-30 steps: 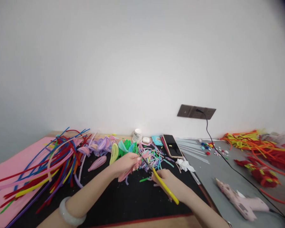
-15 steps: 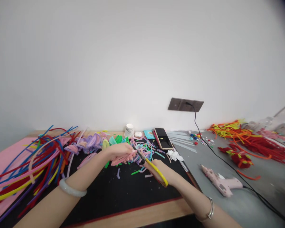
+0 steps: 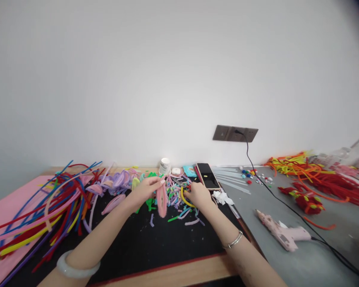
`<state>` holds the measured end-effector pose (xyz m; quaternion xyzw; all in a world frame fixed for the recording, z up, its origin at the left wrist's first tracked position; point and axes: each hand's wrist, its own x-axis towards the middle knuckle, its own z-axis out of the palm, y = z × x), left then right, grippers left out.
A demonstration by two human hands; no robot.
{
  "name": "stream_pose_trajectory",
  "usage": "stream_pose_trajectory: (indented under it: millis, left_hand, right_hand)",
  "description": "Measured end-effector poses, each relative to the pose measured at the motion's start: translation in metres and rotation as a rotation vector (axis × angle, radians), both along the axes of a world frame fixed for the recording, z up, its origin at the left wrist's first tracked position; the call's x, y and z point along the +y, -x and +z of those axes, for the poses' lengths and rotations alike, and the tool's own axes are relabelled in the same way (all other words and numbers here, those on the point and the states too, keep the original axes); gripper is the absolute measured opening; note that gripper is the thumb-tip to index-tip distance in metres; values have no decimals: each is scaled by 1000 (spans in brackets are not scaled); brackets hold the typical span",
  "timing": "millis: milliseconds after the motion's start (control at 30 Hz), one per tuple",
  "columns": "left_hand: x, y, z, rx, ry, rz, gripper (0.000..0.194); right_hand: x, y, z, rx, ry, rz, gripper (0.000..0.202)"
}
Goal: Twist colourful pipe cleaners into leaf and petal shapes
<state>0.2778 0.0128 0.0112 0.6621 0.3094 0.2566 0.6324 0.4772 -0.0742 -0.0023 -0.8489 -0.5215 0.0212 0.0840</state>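
My left hand [image 3: 148, 190] pinches a looped pink pipe cleaner [image 3: 162, 202], which hangs down from the fingertips over the black mat [image 3: 149, 251]. In my right hand [image 3: 200, 195] are scissors [image 3: 184, 196] with yellow handles; their blades point left toward the pink loop and lie over a pile of short cut pipe cleaner pieces [image 3: 175, 195]. The blades look apart from the loop. Part of the handles is hidden behind my fingers. Behind my left hand lie green and pale yellow bundles, and to its left are lilac pipe cleaner bundles [image 3: 119, 181].
Long loose pipe cleaners [image 3: 62, 211] spread over the left side. A paper cup [image 3: 164, 165], a white case [image 3: 176, 171] and a phone [image 3: 208, 176] stand along the back. On the grey surface at right lie a pink glue gun [image 3: 283, 231], its cord, pom-poms and red pipe cleaners [image 3: 332, 187].
The scissors have moved away from the pink pipe cleaner and down toward the cut pieces. My left hand has turned, so the pink loop now hangs downward.
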Motion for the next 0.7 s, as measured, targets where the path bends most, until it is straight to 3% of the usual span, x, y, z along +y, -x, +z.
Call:
stream_pose_trajectory:
  millis: [100, 167, 300, 400, 533, 600, 700]
  left_hand:
    - [-9, 5, 2, -29, 11, 32, 37]
    - [-13, 8, 2, -63, 27, 59, 37]
    - [-17, 11, -5, -105, 37, 145, 36]
    - [-14, 13, -16, -57, -33, 135, 33]
    - [-11, 16, -26, 153, -303, -53, 26]
    - [-12, 16, -31, 219, -417, -124, 30]
    - [-15, 15, -38, 235, -442, -166, 36]
  right_hand:
    - [-1, 3, 1, 63, -164, 69, 19]
    - [-4, 10, 4, 243, -306, 194, 21]
    - [-6, 28, 3, 824, -194, 454, 25]
    - [-2, 35, -2, 809, -307, 451, 30]
    - [3, 36, -9, 694, -369, 474, 30]
    - [3, 36, -13, 717, -377, 458, 25]
    - [1, 37, -18, 841, -446, 384, 19]
